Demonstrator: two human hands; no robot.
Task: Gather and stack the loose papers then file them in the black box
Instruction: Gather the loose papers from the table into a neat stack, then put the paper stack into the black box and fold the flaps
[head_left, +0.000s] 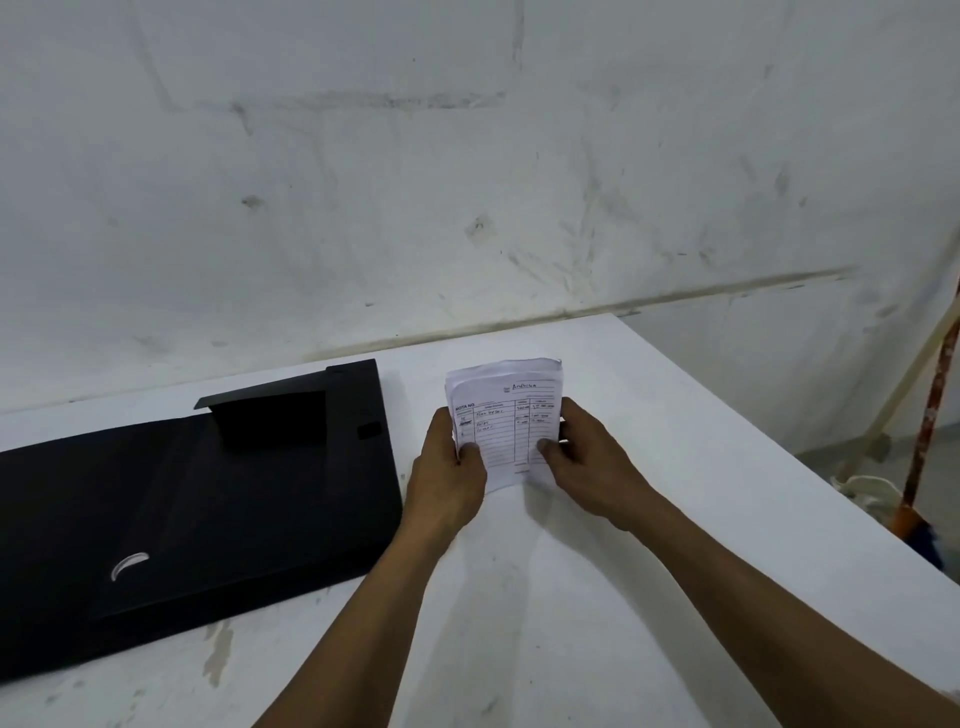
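The box (208, 493) lies opened out flat on the table (571, 623), to the left of both hands, its right edge just beside the left wrist. A flap (270, 421) stands up near its far side. No sheet shows on it, so the filing looks not yet begun.

The left hand (448, 467) grips the left edge of the papers (506, 415), with the thumb on the front sheet and the fingers curled round behind. The papers stand upright between the two hands as one stack, facing the person. The top edges look slightly uneven, and whether the bottom edge touches the table I cannot tell. The right hand (587, 462) pinches the right edge the same way, thumb in front.

Every sheet in view is in this stack, so the gathering seems done and the squaring-up is probably the step in hand. What is left is to carry the stack leftward and lay it in the box.

Well right of the right hand, off the table, a pole (935, 405) leans by the wall
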